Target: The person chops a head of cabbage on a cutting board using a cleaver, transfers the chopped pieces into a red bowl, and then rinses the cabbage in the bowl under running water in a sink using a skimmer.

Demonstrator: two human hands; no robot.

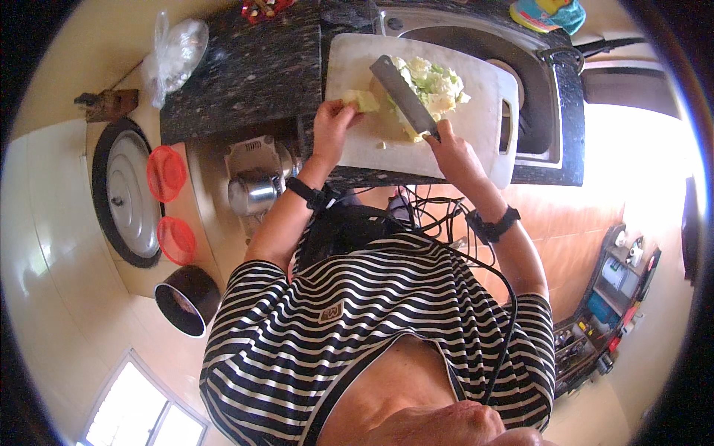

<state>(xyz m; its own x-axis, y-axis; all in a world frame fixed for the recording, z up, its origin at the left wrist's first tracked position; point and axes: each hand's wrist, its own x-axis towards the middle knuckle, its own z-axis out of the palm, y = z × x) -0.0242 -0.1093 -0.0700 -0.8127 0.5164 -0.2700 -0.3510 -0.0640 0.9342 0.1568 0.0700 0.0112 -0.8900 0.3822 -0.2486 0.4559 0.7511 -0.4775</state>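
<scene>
My right hand (457, 156) grips the handle of a cleaver (406, 96), its broad blade slanting up and left across a white plastic cutting board (474, 136). A pile of chopped pale-green cabbage (438, 86) lies against the blade's right side. Between the fingertips of my left hand (331, 127) is a pale cabbage piece (362, 101), near the board's left edge and apart from the cleaver. A few small scraps lie on the board below the blade. The blade hides part of the cabbage.
The board overlaps a steel sink (538, 136) set in a dark speckled countertop (245, 72). A plastic bag (173, 61) sits at the counter's far left. Red baskets (166, 174), a large round lid (131, 189) and a pot (187, 301) are at left. Black cables (440, 214) hang below the counter.
</scene>
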